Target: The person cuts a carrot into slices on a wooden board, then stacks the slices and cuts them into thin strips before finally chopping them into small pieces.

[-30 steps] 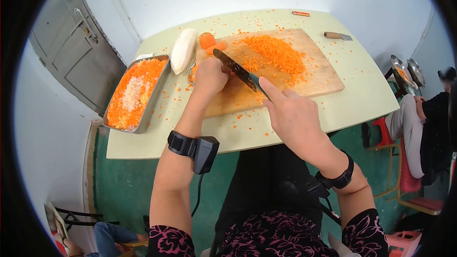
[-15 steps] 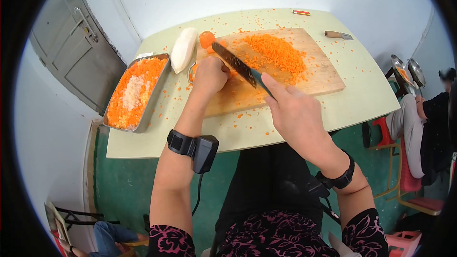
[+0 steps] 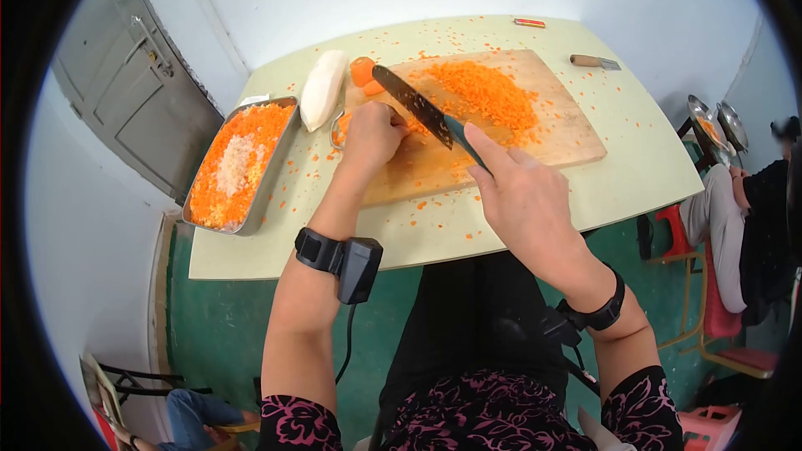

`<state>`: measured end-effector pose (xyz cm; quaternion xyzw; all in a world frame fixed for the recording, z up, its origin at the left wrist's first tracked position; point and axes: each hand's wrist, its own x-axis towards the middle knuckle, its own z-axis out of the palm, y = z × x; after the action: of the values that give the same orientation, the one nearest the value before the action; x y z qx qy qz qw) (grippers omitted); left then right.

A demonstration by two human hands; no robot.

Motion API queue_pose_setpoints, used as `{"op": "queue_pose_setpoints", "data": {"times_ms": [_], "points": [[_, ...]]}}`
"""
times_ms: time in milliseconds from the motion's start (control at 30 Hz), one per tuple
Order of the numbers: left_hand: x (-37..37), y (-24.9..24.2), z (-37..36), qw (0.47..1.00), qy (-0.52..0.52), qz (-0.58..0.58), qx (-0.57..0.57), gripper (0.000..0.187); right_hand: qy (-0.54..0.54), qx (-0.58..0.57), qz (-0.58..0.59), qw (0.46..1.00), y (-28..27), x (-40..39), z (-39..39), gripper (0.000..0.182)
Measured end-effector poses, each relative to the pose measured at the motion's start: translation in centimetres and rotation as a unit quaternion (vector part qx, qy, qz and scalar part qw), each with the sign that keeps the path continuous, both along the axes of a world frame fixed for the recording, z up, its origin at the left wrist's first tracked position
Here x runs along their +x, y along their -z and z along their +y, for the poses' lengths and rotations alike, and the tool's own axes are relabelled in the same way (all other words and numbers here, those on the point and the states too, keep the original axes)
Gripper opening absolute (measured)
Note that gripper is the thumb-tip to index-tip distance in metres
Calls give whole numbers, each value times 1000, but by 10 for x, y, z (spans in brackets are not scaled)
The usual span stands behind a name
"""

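Note:
My right hand [image 3: 526, 200] is wrapped around the dark green handle of a kitchen knife [image 3: 411, 105]. Its dark blade, speckled with orange bits, slants up and left over the cutting board [image 3: 576, 138]. Curled on the board's left side, my left hand [image 3: 372, 135] grips a carrot [image 3: 342, 122], mostly hidden under the fingers. Just right of those fingertips is the blade. A heap of chopped carrot [image 3: 489, 96] lies on the board's far right. Beyond my left hand sit orange carrot chunks [image 3: 362, 70] at the board's corner.
A peeled white radish [image 3: 323, 90] lies left of the board. A metal tray [image 3: 294, 121] of chopped carrot and paler bits stands at the table's left. At the far right are a small wooden-handled tool [image 3: 593, 61] and a red packet [image 3: 529, 23]. A seated person [image 3: 723, 234] is on the right.
The knife and my right hand have shifted slightly, with the blade lifting a little off my left fingers. My left hand stays on the carrot, moved slightly down.

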<state>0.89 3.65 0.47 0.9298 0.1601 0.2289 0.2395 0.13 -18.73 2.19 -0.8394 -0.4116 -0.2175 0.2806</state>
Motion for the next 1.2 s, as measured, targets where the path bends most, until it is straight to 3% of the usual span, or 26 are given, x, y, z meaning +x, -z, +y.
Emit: {"op": "queue_pose_setpoints", "data": {"times_ms": [133, 533, 633, 933, 1200], "points": [[-1, -3, -1, 1000, 6, 3, -18, 9, 21, -44, 1, 999, 2, 0, 2, 42], [-1, -1, -1, 1000, -13, 2, 2, 8, -15, -7, -4, 1000, -4, 0, 1, 40], [-1, -6, -4, 999, -25, 27, 8, 6, 15, -49, -1, 999, 5, -2, 4, 43], [5, 7, 10, 999, -6, 15, 41, 9, 15, -34, 0, 999, -1, -4, 3, 43], [1, 3, 3, 1000, -2, -3, 12, 11, 6, -19, 8, 1000, -2, -3, 5, 42]]}}
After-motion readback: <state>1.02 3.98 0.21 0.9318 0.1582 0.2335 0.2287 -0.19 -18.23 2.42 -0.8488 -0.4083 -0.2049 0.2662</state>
